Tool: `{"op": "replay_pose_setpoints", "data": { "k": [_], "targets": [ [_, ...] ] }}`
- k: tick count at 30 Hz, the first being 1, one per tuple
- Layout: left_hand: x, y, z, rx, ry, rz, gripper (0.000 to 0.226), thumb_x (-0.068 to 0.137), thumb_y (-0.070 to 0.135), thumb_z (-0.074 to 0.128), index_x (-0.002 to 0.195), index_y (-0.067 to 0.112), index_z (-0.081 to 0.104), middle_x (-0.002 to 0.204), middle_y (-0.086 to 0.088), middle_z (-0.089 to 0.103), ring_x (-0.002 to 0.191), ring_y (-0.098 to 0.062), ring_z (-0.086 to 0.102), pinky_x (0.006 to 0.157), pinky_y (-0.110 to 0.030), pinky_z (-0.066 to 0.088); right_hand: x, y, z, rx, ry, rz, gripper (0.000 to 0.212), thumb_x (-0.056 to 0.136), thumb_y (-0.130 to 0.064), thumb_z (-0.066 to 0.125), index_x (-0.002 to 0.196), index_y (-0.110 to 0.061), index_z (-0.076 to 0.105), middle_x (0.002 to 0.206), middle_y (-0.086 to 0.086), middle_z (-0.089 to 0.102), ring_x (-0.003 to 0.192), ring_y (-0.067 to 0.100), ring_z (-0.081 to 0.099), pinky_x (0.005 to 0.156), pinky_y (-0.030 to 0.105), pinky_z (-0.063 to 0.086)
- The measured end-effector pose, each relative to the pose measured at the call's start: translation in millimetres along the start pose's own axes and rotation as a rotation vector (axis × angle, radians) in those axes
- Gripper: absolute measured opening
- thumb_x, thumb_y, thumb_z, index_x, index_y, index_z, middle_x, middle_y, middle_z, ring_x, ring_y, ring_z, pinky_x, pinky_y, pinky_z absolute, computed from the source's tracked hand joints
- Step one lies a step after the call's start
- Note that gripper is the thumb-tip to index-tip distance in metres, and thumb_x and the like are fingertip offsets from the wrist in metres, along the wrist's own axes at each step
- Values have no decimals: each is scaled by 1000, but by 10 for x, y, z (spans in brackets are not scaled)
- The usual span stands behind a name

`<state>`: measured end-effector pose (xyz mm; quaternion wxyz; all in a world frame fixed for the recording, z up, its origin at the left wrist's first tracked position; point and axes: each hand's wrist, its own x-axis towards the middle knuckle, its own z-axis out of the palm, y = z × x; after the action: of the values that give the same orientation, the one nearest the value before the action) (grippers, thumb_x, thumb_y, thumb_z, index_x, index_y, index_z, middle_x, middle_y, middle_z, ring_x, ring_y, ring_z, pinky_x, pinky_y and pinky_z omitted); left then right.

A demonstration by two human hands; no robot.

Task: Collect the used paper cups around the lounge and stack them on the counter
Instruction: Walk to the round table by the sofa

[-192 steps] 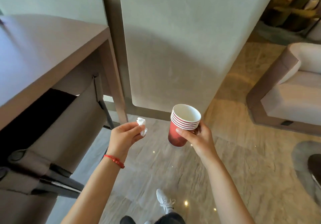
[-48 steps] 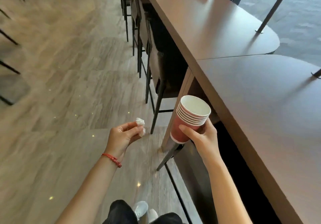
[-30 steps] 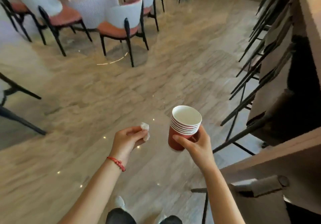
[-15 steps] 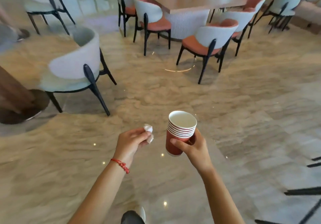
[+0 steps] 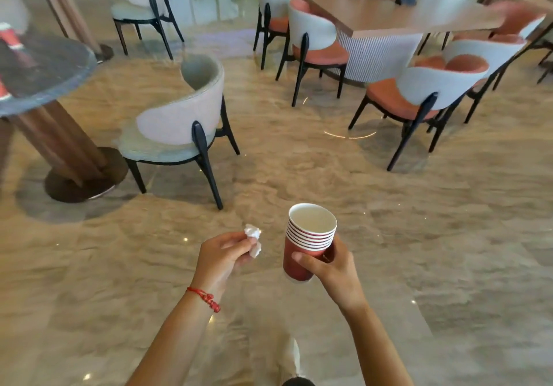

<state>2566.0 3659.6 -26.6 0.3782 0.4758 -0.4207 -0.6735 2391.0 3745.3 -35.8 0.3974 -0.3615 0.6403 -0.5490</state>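
While the view has turned from the counter to the lounge, the right hand still grips the nested stack of red paper cups and the left hand pinches a crumpled white tissue; probably more cups are sought.

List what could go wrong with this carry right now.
1. The right hand grips the stack of red cups low, so the nested upper cups might tip or slide out.
2. The left hand pinches a crumpled tissue, so it cannot readily steady the stack.
3. The chair stands close ahead.
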Motion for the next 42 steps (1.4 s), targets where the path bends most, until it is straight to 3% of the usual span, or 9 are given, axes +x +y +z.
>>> {"op": "replay_pose_setpoints", "data": {
  "k": [4,9,12,17,21,24,28,35,42],
  "targets": [
    [309,207,1,14,24,21,21,80,3,64,66,14,74,57,-2,61,61,-10,62,60,-18,51,490,-168,28,-26,-58,-4,53,57,-20,81,107,-12,63,90,-6,74,85,4,68,68,15,50],
    [789,389,49,-28,181,29,25,79,1,64,68,19,77,59,-1,68,62,-8,67,59,-17,52,1208,-293,154,-42,-176,-39,56,57,-20,81,109,-11,62,92,-4,73,87,6,68,70,17,51],
    [1007,536,28,-69,269,32,23,78,2,66,68,19,77,64,-1,72,66,-9,69,59,-17,53,1613,-422,258,-65,-272,-58,55,58,-20,82,108,-15,62,94,-11,73,88,4,68,70,15,50],
    [1233,717,-129,-169,454,38,14,77,-1,67,79,11,74,74,-1,75,71,-11,71,59,-17,54,2132,-543,585,-68,-438,-54,57,66,-6,83,115,-18,58,99,-7,71,93,2,66,72,14,51],
    [1375,823,-348,-196,575,31,15,77,-1,68,77,13,72,77,-2,74,73,-13,70,60,-19,56,2376,-597,952,-72,-561,-23,63,63,-19,85,118,-22,57,106,-7,69,97,3,65,74,14,51],
    [1507,883,-576,-194,633,24,12,77,-1,68,87,5,72,82,-8,72,75,-17,67,62,-20,56,2549,-605,1262,-92,-616,-10,63,65,-18,85,121,-24,55,108,-9,68,98,1,63,75,13,52],
    [1705,981,-966,-222,674,42,13,76,-1,68,77,11,74,72,-3,73,71,-14,69,61,-20,56,2806,-635,1763,-104,-667,-15,63,66,-18,84,121,-27,54,110,-11,67,98,0,63,73,12,52],
    [2197,1365,-1956,-254,755,77,14,76,0,68,76,13,74,77,-7,72,75,-18,68,62,-20,56,3243,-767,2976,-91,-766,-27,61,68,-13,82,119,-30,52,111,-14,65,97,-5,62,73,10,51],
    [2628,1763,-2932,-263,806,57,14,77,2,69,77,15,74,75,-2,73,75,-15,68,63,-20,56,3611,-1002,4086,-84,-808,-30,73,58,-32,83,124,-30,51,113,-14,64,102,-2,61,78,12,51]
  ]
}}
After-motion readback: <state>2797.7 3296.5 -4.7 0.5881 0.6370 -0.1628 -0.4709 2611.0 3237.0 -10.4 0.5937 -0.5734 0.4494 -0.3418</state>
